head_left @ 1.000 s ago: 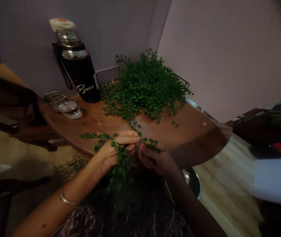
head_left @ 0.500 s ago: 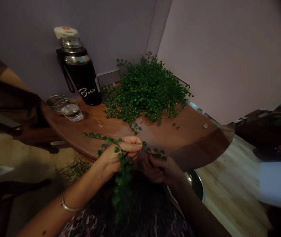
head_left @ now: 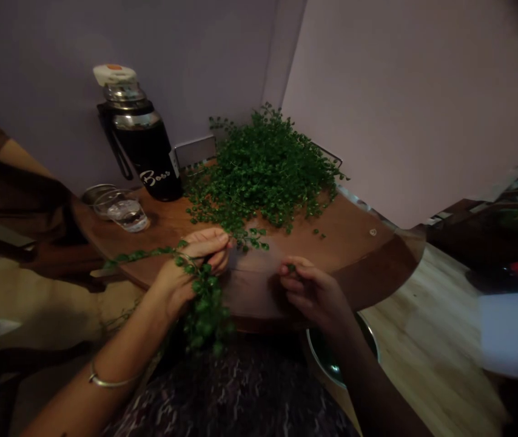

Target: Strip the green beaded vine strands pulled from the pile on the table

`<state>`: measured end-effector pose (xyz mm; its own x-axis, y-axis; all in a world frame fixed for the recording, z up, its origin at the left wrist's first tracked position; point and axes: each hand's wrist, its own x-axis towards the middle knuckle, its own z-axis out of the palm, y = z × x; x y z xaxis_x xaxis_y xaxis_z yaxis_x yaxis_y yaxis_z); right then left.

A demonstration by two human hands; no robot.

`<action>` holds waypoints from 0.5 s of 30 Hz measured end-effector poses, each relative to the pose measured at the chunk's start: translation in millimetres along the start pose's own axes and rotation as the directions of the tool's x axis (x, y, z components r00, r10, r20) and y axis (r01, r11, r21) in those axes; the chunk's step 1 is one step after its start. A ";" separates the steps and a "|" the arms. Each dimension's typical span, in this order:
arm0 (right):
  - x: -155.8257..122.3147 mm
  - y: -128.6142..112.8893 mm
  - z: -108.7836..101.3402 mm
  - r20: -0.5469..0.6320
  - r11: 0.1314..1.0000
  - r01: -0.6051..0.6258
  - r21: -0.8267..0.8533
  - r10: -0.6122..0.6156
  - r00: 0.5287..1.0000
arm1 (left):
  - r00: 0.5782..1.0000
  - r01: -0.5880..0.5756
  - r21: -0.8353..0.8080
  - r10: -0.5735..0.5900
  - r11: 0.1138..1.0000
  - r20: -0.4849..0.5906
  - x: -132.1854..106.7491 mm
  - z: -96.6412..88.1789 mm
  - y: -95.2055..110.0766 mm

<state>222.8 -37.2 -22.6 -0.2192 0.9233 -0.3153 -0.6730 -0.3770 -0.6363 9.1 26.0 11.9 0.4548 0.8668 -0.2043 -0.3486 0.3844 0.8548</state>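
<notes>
**fig. 1.** a leafy green sprig of small round leaves is held in the left hand above the near edge of the bench, with one stem trailing outward past the wrist and a dense cluster hanging below. the fingers of the left hand are closed around the stems. the right hand is held apart from it, its fingers curled closed, with a tiny leaf showing at the tips; whether that leaf is gripped cannot be told.

the bulk of the plant remains as a large heap on the round wooden bench, in the corner against the wall, and only the one sprig is seen in hand. a few strands extend from the heap's near edge towards the left fingertips; any join to the held sprig cannot be made out. a black and steel vacuum flask and a glass of water stand to the left of the heap.

the stems inside the left grip are hidden by the fingers. a steel bowl below the bench is partly cut off by the right forearm and the bench edge, and the dim shapes at both sides are hard to make out.
</notes>
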 end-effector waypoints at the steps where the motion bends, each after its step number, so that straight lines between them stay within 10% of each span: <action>1: 3.2 3.5 4.7 -0.010 1.000 0.017 -0.012 -0.017 1.000 | 1.000 -0.015 0.015 0.015 1.000 0.015 0.9 2.7 -6.4; 15: 17.8 19.1 27.4 0.038 0.833 0.223 -0.506 -0.236 0.971 | 1.000 0.015 0.226 -0.018 0.974 0.011 -4.7 15.8 -17.8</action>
<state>186.7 -26.0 -21.0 -0.0810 0.9884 -0.1287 -0.2525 -0.1453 -0.9566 26.1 10.1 5.2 0.4700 0.8563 -0.2140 -0.1476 0.3153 0.9375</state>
